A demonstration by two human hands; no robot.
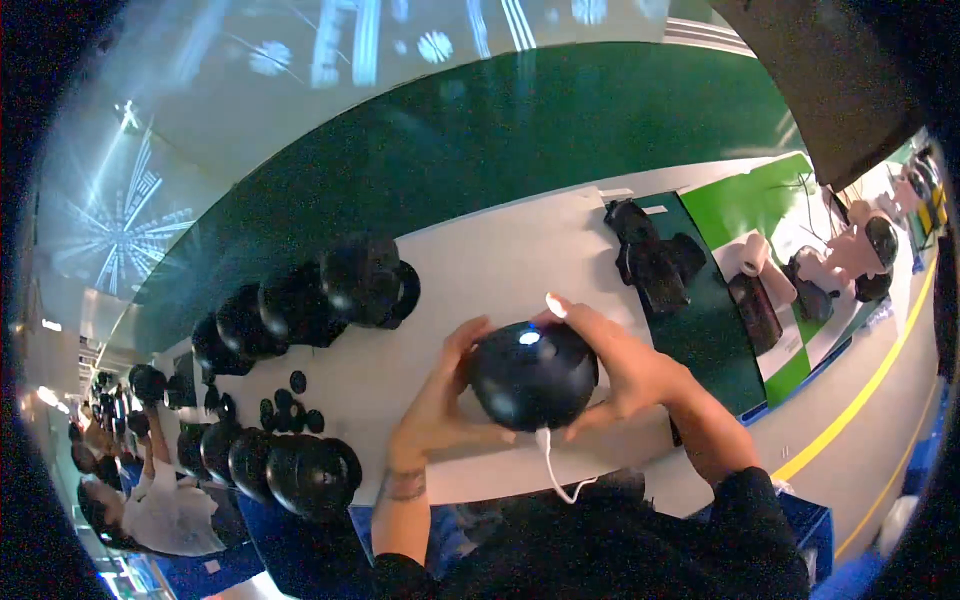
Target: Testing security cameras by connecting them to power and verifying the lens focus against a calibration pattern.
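A glossy black rounded, dome-like device (pixel 530 385) is held between my two hands over the white tabletop (pixel 480 255). My left hand (pixel 440 395) wraps its left side, fingers curved around the edge. On the opposite side my right hand (pixel 630 370) grips it, with the thumb low and the fingers at the top edge. A bright white spot with a blue tint shows near the top of the device; I cannot tell whether it is a light or a reflection. From its near edge a white cable (pixel 551 468) runs down toward me.
Similar black domes stand in a back row (pixel 295 305) and a front row (pixel 300 470) at left, with small black discs (pixel 285 410) between. Black molded parts (pixel 655 255) lie at right, beside a dark green mat (pixel 710 330). A co-worker (pixel 165 510) sits far left.
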